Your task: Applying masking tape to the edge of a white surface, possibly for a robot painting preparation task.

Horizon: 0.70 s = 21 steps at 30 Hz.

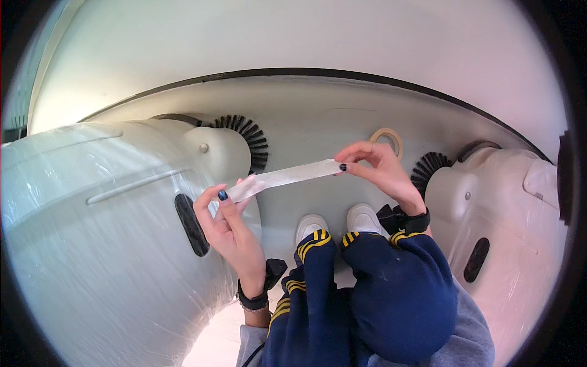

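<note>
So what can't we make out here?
Head view:
White strip: right tip, under the thumb of the right hand.
Beige tape roll: lower-left part, behind that hand; whether they touch is unclear.
Left film-wrapped unit: outer side, cut off by the picture's rim.

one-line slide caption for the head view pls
Left hand and right hand hold a pale strip between them, a tan ring-shaped roll beyond the right.

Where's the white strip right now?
In the head view, near picture centre: the white strip spans from the left hand to the right hand, higher in the picture than the white shoes.
</note>
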### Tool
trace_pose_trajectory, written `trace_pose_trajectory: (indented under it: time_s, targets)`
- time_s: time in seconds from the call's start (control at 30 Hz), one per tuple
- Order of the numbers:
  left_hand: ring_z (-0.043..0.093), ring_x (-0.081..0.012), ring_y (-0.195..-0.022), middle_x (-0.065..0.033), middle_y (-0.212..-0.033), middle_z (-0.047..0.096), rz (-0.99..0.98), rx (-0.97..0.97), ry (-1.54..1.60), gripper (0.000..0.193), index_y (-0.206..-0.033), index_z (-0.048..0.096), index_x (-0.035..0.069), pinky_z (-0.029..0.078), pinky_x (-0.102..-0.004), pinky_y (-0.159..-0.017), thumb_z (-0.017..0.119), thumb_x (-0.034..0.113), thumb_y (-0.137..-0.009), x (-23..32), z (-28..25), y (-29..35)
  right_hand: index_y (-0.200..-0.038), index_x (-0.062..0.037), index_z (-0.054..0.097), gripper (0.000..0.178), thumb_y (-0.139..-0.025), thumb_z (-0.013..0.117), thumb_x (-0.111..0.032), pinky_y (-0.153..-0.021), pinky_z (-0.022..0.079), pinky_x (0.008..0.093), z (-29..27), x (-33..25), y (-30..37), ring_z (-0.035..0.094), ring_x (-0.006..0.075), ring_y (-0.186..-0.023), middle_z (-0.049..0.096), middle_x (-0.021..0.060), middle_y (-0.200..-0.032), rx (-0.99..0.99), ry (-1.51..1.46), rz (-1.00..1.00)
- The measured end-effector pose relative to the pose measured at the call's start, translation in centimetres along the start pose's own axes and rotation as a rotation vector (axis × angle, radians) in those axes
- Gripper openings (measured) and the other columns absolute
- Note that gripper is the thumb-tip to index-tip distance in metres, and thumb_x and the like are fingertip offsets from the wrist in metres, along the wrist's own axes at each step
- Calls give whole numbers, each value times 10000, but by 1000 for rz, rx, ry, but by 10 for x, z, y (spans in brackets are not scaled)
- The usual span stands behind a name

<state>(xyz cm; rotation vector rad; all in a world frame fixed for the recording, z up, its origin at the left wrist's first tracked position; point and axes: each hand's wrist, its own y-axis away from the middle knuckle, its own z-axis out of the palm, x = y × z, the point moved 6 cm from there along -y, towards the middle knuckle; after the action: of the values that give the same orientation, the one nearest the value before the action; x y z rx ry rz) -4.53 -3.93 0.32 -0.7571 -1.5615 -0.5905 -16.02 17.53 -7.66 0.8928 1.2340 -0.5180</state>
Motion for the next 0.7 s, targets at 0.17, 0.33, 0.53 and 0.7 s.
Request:
trace_pose_trajectory:
  time_s: [0.17, 0.33, 0.53, 0.7]
  targets:
    - [628, -305, -960, -167, -1038, 532, 13, 77, -124, 177, -1103, 400, -8, 526, -330, -820, 374, 116, -979, -7, -4, 1, -1059, -15, 614, 273, -791, 633, -63, -843, 411, 272, -3, -36, 12, 580, 104, -838, 673, 27, -797, -172, 38, -163]
    - [609, -318, -1001, -150, -1021, 520, -83, 74, -36, 165, -1074, 420, 6, 502, -342, -846, 375, 137, -984, -30, -2, 14, -1053, -6, 547, 309, -760, 643, 21, -743, 437, 262, 15, -83, 31, 572, 111, -734, 627, 46, -755, -348, 72, -364]
    - [559, -285, -1102, -182, -1152, 545, 35, 21, -248, 170, -1021, 466, -2, 446, -329, -906, 422, 156, -975, -50, 9, 10, -1008, -6, 580, 298, -728, 681, 13, -664, 441, 249, 15, -98, 40, 565, 102, -668, 575, 16, -690, -281, 45, -442]
    - [591, -171, -944, -109, -1011, 632, -32, 92, -283, 178, -978, 591, -34, 438, -273, -851, 514, 121, -936, -51, -13, 9, -1070, -23, 584, 332, -752, 676, -34, -648, 431, 239, 1, -77, 14, 551, 93, -677, 562, 4, -669, 8, 388, -330]
